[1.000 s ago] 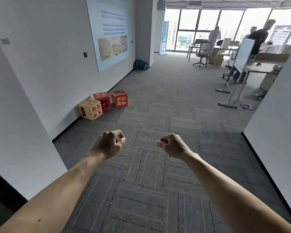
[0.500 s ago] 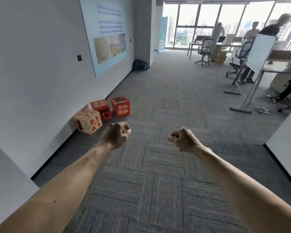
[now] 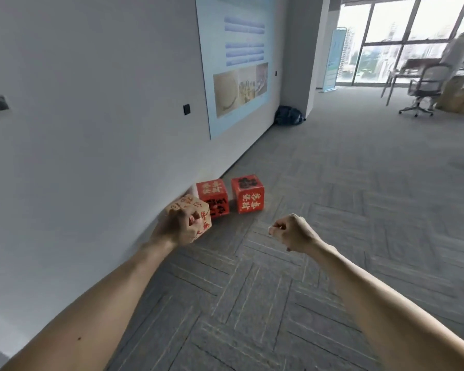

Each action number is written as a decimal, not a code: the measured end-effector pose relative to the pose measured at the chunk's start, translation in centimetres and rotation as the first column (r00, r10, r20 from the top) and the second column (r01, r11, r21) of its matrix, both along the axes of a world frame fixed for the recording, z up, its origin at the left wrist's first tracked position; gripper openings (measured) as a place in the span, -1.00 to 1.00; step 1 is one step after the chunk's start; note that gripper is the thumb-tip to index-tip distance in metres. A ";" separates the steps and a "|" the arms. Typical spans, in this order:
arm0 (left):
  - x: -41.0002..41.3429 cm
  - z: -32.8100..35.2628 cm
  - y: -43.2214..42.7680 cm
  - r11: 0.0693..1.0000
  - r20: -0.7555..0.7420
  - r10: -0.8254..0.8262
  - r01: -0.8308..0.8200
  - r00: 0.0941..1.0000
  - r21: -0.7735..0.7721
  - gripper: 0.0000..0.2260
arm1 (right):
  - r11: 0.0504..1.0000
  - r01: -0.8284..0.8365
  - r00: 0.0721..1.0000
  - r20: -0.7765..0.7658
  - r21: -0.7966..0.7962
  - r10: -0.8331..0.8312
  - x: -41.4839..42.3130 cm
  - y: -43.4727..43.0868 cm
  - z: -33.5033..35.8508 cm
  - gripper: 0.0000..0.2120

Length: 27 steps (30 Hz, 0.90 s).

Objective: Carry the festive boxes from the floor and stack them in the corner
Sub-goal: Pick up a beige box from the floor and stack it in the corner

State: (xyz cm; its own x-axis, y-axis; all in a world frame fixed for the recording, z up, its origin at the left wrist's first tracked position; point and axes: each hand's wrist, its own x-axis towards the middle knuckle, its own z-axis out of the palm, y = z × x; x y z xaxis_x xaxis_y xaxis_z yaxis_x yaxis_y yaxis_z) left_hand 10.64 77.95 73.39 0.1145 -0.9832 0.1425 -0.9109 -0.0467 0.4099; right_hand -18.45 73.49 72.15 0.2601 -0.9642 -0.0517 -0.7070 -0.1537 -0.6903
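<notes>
Three festive boxes lie on the grey carpet against the left wall. The tan box point(image 3: 192, 210) with red characters is nearest, and my left hand point(image 3: 180, 227) overlaps it in the picture as a curled fist, holding nothing. A red box point(image 3: 212, 196) sits right behind the tan one. Another red box point(image 3: 248, 195) with gold characters stands a little apart to the right. My right hand point(image 3: 292, 232) is also a loose fist, held out over the carpet right of the boxes, empty.
A white wall with a large poster point(image 3: 239, 62) runs along the left. A dark bag point(image 3: 288, 116) lies at the foot of a pillar. Far right are an office chair point(image 3: 423, 87), desks, cardboard boxes and a standing person by the windows.
The view has swung left and come closer to the boxes, which now look larger. My left fist now overlaps the tan box. Both hands stay curled and empty.
</notes>
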 end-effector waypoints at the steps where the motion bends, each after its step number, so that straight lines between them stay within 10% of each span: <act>1: 0.9 0.4 -2.2 1.000 -0.001 0.019 -0.019 1.000 -0.011 -0.68 | 1.000 -0.015 1.000 0.005 0.005 0.015 1.0 -2.7 0.3 -0.72; 27: 28.0 -7.6 -61.8 0.975 -0.018 -0.025 0.029 1.000 0.221 -0.88 | 0.985 0.029 0.999 -0.027 0.167 -0.025 27.1 -62.0 -5.9 -0.74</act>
State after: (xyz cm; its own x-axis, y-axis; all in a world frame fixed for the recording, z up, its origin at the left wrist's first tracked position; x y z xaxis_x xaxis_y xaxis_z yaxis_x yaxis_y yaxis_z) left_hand 38.65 16.14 65.83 0.0881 -0.9929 -0.0803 -0.9067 -0.1133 0.4062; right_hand 8.62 11.48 66.24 0.2304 -0.9481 -0.2193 -0.7262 -0.0176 -0.6872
